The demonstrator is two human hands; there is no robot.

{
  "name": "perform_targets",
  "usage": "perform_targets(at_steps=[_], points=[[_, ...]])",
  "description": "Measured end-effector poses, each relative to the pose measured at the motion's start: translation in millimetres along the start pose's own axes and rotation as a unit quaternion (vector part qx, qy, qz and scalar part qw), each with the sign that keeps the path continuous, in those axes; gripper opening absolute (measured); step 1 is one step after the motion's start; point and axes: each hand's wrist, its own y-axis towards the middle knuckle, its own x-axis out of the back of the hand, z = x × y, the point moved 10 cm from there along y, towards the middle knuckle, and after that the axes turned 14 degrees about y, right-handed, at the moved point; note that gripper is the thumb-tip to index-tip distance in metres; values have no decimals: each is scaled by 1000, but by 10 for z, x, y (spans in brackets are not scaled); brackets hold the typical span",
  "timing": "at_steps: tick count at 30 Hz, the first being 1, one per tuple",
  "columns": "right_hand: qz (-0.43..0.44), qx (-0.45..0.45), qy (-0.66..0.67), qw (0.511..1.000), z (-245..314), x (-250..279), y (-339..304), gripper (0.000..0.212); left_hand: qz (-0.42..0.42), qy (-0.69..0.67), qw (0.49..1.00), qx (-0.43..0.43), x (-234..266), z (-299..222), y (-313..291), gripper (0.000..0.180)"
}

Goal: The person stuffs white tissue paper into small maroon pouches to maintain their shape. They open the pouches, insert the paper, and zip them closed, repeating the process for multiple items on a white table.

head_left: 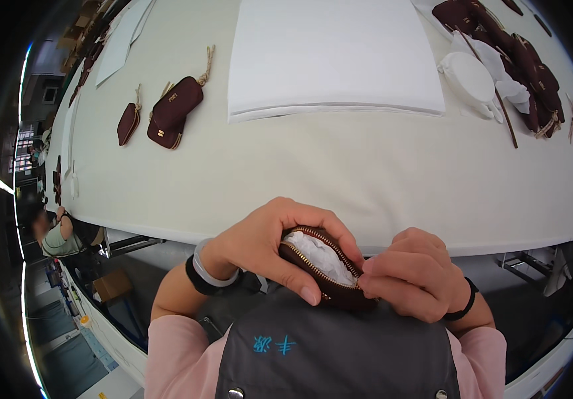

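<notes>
Behind the right hand (409, 276), one end of the pouch (341, 296) hides

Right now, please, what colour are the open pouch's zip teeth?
The zip teeth are gold; best view: head.

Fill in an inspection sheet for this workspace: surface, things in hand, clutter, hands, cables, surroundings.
Surface: pale table, with layered white sheets at its far middle.
Things in hand: open dark-red pouch, its zip parted, white filling showing.
Clutter: dark-red pouches with tan cords at left; heaped pouches, thin brown stick and white round piece at right.
Hands: left hand holds the pouch around its left side; right hand pinches its right end.
Cables: nothing seen.
Surroundings: another person far left; cardboard box beyond the table's near edge, at left.
</notes>
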Motion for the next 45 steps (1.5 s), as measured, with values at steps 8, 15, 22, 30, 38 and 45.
perform_targets(at_steps=[8, 15, 22, 30, 38, 45], points=[[45, 25, -10, 999, 42, -157, 124, 13, 53, 208, 976, 30, 18, -243, -33, 41], [69, 35, 55, 996, 67, -235, 106, 14, 107, 163, 979, 55, -153, -55, -27, 35], [11, 0, 24, 1000, 39, -106, 186, 21, 91, 156, 983, 27, -168, -212, 29, 33], [-63, -13, -39, 997, 68, 0, 327, 29, 31, 117, 993, 17, -85, -338, -20, 37], [107, -48, 80, 990, 10, -212, 259, 32, 38, 286, 957, 38, 83, -535, -160, 35], [129, -57, 76, 987, 68, -244, 187, 29, 87, 279, 956, 27, -78, -307, -144, 36]])
